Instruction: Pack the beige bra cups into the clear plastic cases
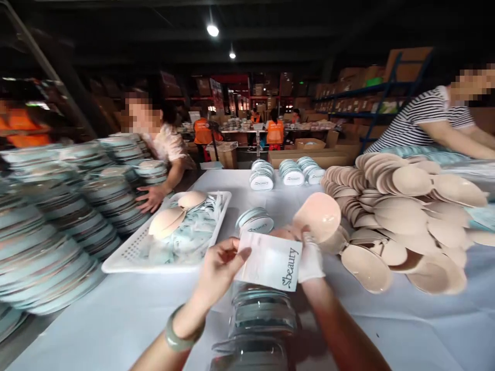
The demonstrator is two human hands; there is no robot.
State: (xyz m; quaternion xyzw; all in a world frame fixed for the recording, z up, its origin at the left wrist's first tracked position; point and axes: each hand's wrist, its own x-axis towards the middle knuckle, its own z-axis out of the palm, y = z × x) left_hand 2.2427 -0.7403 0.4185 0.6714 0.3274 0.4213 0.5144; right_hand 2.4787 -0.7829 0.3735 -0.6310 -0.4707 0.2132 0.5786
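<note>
Both hands held a white card above the table, left hand pinching one edge, gloved right hand also clamping a beige cup; pairing them seemingly underway, careful alignment needed.

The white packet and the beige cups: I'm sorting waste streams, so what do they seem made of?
The white packet, pinched between the left hand and the gloved right hand, looks like thin matte paper or film: flat, printed, slightly curled. Which of the two, I cannot tell. The beige cups look like smooth, soft moulded silicone or foam: seamless, dull sheen, nested in a loose heap.
</note>
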